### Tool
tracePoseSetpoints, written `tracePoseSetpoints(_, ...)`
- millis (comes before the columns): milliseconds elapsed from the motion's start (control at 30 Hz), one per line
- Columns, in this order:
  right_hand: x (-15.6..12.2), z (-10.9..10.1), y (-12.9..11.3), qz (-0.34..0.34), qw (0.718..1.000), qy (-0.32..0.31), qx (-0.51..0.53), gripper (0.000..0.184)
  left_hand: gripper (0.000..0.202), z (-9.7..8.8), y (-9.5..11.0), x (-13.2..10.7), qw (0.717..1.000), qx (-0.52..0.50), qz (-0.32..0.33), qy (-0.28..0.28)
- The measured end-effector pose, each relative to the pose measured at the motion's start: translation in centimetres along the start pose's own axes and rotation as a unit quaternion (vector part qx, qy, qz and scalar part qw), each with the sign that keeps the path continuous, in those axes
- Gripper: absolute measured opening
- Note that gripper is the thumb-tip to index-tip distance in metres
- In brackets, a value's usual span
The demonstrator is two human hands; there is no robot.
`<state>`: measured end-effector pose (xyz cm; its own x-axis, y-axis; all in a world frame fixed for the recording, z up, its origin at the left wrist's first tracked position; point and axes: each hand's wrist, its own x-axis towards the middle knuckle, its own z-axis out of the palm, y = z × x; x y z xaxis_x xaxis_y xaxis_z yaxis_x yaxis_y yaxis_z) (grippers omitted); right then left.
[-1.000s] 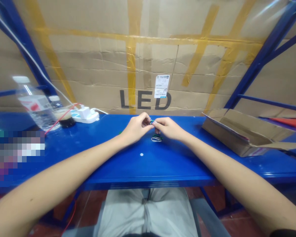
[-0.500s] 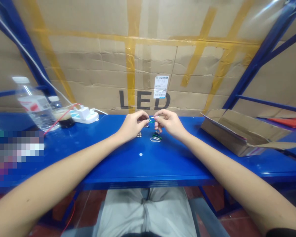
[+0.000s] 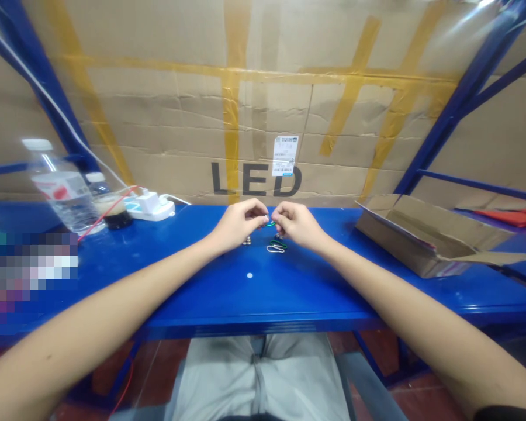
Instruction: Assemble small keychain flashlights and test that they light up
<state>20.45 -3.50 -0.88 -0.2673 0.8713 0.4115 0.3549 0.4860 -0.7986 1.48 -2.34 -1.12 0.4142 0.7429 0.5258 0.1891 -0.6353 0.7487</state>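
Above the middle of the blue table, my left hand (image 3: 242, 223) and my right hand (image 3: 298, 224) meet almost fingertip to fingertip, both pinched closed. A small green carabiner (image 3: 270, 224) shows between them, gripped by the right fingers and mostly covered. The left thumb and forefinger press on something tiny at its end, too small to name. Just below the right hand, a silver carabiner (image 3: 275, 249) and a green carabiner (image 3: 279, 242) lie together on the table. Several small metallic pieces (image 3: 247, 240) sit under the left hand, partly hidden by it.
An open cardboard box (image 3: 403, 240) stands at the right, with orange-red material (image 3: 508, 218) behind it. A water bottle (image 3: 65, 187), a cup of dark liquid (image 3: 116, 213) and a white power strip (image 3: 151, 207) are at the left. Taped cardboard (image 3: 175, 128) walls the back.
My hands have drawn closer together and come down slightly. The green carabiner between them is now more covered by the fingers. The things on the table have not moved.
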Motion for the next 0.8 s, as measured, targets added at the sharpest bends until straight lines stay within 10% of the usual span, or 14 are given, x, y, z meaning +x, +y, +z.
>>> tracePoseSetpoints(800,0.8,-4.0,0.1,0.081,0.988,-0.060,-0.113,0.009,0.011,-0.7,-1.1,0.5,0.996,0.079,-0.044,0.006)
